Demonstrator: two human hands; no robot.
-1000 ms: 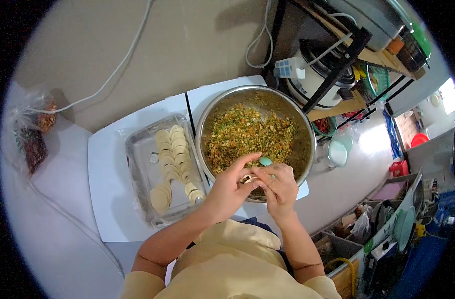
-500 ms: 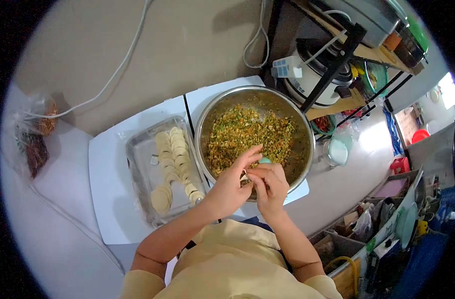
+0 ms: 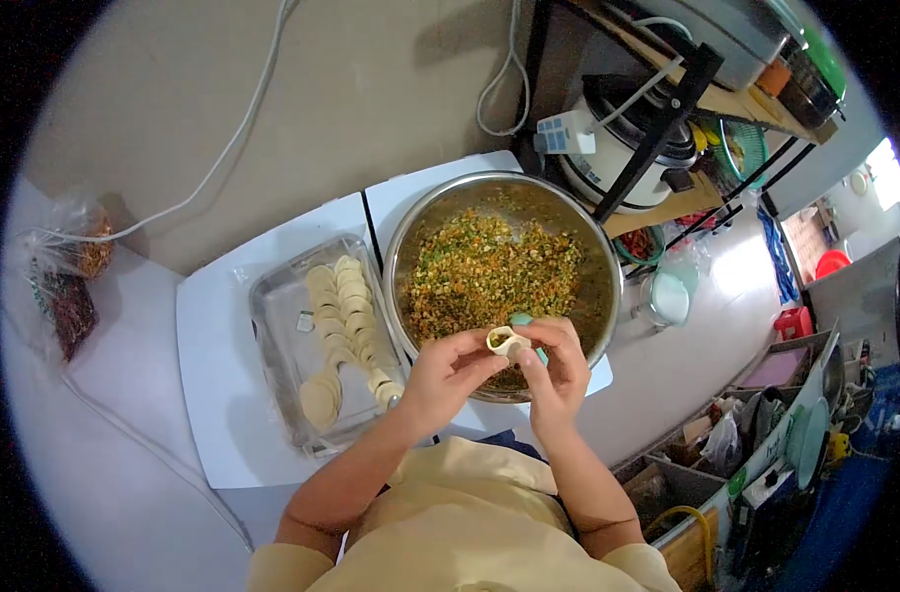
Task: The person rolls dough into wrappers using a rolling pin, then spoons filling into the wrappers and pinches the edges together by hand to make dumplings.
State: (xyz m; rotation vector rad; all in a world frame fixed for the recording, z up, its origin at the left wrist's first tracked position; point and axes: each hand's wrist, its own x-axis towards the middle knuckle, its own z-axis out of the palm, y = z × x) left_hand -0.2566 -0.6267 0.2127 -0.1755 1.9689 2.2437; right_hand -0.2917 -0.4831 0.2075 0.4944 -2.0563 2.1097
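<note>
Between my two hands is a dumpling (image 3: 508, 342), a pale round wrapper partly folded, with green filling showing in its opening. My left hand (image 3: 455, 373) pinches its left side with thumb and fingers. On its right side, my right hand (image 3: 556, 373) grips it the same way. Both hands are over the near rim of a large steel bowl (image 3: 398, 296). Chopped vegetable filling (image 3: 494, 271) in orange, green and yellow covers the bowl's bottom. A turquoise handle-like piece (image 3: 522, 320) shows partly behind my right fingers.
Left of the bowl, a clear rectangular tray (image 3: 287, 355) holds overlapping rows of round dough wrappers (image 3: 356, 306). Both stand on a white table (image 3: 213, 395). A black-framed shelf with a rice cooker (image 3: 627, 178) is at the upper right; a plastic bag (image 3: 70, 247) hangs far left.
Both hands have come down a little toward me and moved apart. The dumpling, mostly hidden behind my fingers before, now shows its open top.
</note>
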